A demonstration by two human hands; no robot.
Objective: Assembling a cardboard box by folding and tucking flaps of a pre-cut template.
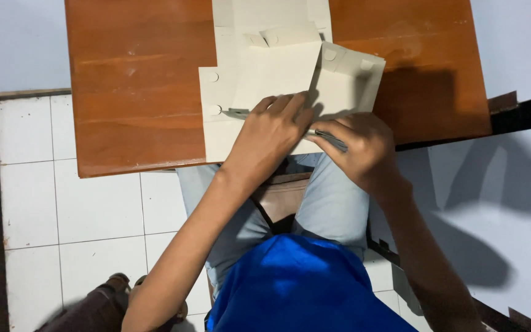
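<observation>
1. This looks like a plain room in a home or a small workroom; which one cannot be told.
2. A worn, scratched reddish-brown wooden table fills the upper middle of the frame.
3. A floor of square white ceramic tiles with dark grout spreads at lower left.
4. Pale bluish-white painted walls show at upper left and right.

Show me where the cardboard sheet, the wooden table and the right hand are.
cardboard sheet (271, 67): head view, flat middle panel.
wooden table (136, 92): head view, bare top, left part.
right hand (364, 147): head view, back of hand.
</observation>
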